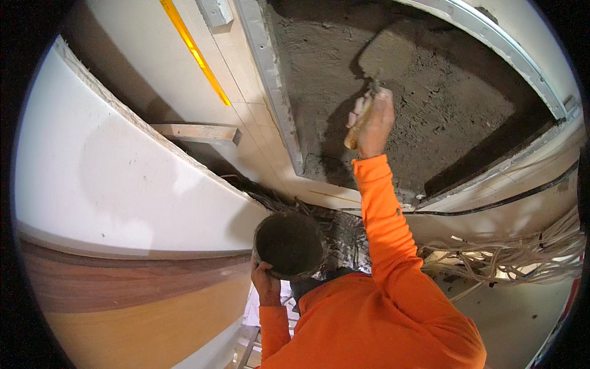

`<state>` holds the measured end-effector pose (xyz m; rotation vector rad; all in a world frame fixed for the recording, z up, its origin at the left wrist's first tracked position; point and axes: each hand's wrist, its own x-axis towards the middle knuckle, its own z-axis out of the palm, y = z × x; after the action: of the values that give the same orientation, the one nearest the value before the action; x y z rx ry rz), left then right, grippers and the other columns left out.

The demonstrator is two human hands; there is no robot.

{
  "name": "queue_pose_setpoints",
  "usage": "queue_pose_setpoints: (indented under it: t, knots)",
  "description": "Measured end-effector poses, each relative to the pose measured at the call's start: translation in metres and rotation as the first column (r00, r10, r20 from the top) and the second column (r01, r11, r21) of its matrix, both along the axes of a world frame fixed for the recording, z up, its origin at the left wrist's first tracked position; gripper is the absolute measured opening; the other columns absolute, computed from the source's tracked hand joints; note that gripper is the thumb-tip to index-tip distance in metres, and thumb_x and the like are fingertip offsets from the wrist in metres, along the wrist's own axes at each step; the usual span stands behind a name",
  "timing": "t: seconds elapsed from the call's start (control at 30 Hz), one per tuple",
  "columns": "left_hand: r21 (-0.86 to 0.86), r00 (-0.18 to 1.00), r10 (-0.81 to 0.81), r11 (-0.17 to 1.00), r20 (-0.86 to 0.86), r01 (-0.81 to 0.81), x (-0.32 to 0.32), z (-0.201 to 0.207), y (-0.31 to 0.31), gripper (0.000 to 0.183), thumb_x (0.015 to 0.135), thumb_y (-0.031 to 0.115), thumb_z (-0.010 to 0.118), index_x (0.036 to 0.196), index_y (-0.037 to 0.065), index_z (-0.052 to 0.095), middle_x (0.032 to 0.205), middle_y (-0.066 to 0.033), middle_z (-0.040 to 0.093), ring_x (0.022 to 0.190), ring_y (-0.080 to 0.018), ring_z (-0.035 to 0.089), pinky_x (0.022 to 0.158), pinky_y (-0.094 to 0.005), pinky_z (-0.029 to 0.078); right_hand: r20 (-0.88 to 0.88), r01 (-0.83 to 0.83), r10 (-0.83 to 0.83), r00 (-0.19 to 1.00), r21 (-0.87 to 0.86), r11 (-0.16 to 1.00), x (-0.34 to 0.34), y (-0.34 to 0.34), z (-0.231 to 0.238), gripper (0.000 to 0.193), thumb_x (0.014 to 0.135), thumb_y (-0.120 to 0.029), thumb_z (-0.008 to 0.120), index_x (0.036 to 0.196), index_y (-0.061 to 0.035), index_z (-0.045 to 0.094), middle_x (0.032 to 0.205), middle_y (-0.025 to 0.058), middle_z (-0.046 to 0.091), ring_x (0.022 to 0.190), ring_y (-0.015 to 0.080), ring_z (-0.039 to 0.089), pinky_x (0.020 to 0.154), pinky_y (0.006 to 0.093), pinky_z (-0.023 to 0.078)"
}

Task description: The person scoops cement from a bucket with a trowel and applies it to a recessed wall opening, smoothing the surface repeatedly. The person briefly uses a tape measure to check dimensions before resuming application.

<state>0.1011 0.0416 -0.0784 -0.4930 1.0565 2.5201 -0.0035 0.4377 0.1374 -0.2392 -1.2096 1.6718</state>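
Note:
My right hand (377,123) is raised and closed round the wooden handle of a trowel (386,56). The trowel's blade is coated in grey mortar and lies against, or very close to, a rough mortar surface (455,114). Pale metal edging (267,74) borders this surface. Lower down, my left hand (266,286) grips the side of a round bucket (290,270). The bucket's mouth faces up and its inside is dark; how much mortar it holds is hard to make out. Orange sleeves cover both my arms.
A white panel (110,166) with a rough edge stands at the left, above brown boards (141,289). A short wooden block (200,133) juts out near a yellow strip (195,52). Bundled pale cables (510,255) hang at the right, below a black cable (485,208).

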Motion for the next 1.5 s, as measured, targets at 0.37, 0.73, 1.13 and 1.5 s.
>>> queue_pose_setpoints:
  t: [0.37, 0.73, 1.13, 1.5]
  knots:
    - [0.027, 0.998, 0.007, 1.000, -0.061, -0.006, -0.002, 0.001, 0.000, 0.082, 0.063, -0.007, 0.047, 0.145, -0.001, 0.052, 0.138, -0.0178, 0.062, 0.126, -0.0357, 0.061, 0.111, -0.0477, 0.051, 0.530, -0.092, -0.473, 0.704, 0.728, 0.679, 0.005, -0.008, -0.018, 0.031, 0.108, -0.038, 0.050, 0.119, -0.0082, 0.053, 0.084, 0.0264, 0.070, 0.082, 0.0519, 0.067, 0.070, 0.0616, 0.049]
    - [0.023, 0.995, 0.102, 0.994, 0.000, -0.102, -0.006, -0.036, 0.008, 0.073, 0.067, -0.012, 0.047, 0.138, -0.001, 0.058, 0.124, -0.0124, 0.067, 0.112, -0.0294, 0.064, 0.101, -0.0396, 0.054, 0.480, -0.521, -0.792, 0.377, 0.817, 0.247, 0.069, 0.001, -0.045, 0.037, 0.104, -0.044, 0.055, 0.120, -0.0098, 0.056, 0.091, 0.0224, 0.075, 0.078, 0.0438, 0.074, 0.067, 0.0565, 0.059]
    - [0.086, 0.994, 0.105, 0.991, 0.007, -0.105, -0.004, -0.033, 0.014, 0.080, 0.066, -0.012, 0.047, 0.145, -0.002, 0.052, 0.133, -0.0162, 0.064, 0.120, -0.0337, 0.063, 0.107, -0.0452, 0.052, 0.107, -0.378, -0.870, 0.482, 0.921, -0.097, 0.057, 0.012, 0.153, 0.040, 0.100, -0.047, 0.062, 0.105, -0.0078, 0.069, 0.083, 0.0213, 0.073, 0.077, 0.0420, 0.074, 0.065, 0.0525, 0.061]
    - [0.102, 0.998, 0.066, 0.993, 0.010, -0.067, -0.013, -0.029, 0.016, 0.078, 0.066, -0.011, 0.048, 0.143, -0.002, 0.053, 0.131, -0.0175, 0.065, 0.117, -0.0350, 0.066, 0.104, -0.0474, 0.054, -0.006, -0.139, -0.851, 0.525, 0.986, -0.093, 0.059, 0.023, 0.186, 0.040, 0.100, -0.048, 0.061, 0.110, -0.0100, 0.071, 0.090, 0.0243, 0.074, 0.081, 0.0467, 0.072, 0.072, 0.0558, 0.060]
